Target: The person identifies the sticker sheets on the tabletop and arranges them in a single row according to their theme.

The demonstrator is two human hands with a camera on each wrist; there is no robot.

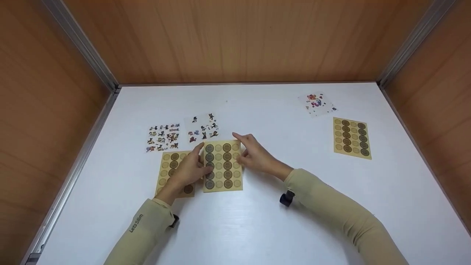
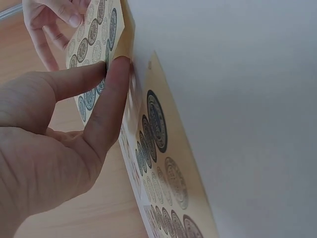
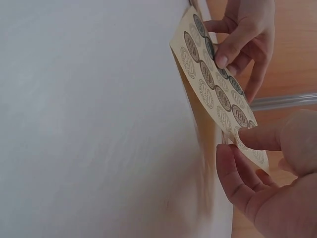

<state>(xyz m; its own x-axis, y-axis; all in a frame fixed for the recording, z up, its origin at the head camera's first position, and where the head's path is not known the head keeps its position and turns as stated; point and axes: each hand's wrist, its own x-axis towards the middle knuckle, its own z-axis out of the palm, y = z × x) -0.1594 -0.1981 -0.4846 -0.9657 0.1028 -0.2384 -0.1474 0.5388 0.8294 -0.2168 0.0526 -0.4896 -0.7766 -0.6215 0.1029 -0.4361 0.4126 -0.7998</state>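
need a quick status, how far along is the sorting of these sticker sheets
Looks partly done: two cartoon sheets lie side by side, one brown seal sheet below them. In hand: both hands, left hand and right hand, pinch a second brown sheet beside it. Left: a brown sheet and cartoon sheet far right.

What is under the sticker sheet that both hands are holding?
Under the held sheet lies the white table. A second kraft sheet lies beside it, partly hidden by the left hand; any overlap cannot be seen.
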